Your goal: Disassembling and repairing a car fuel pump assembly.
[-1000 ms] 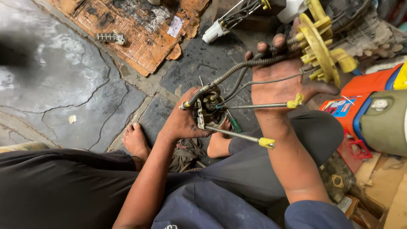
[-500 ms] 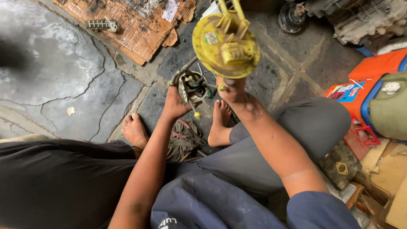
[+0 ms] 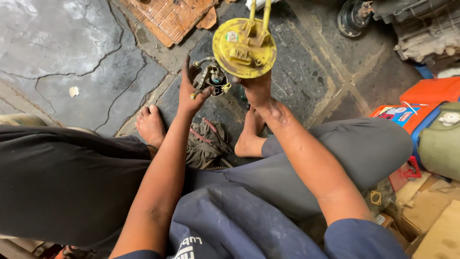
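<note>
I see the cracked stone floor (image 3: 86,62) filling most of the view, with an orange and green container (image 3: 431,120) at the right edge. Over the floor, between my knees, I hold up the yellow round pump assembly (image 3: 244,48). My right hand (image 3: 256,88) is closed on it from beneath. My left hand (image 3: 191,91), fingers half curled, grips the metal part (image 3: 213,76) hanging below the disc.
</note>
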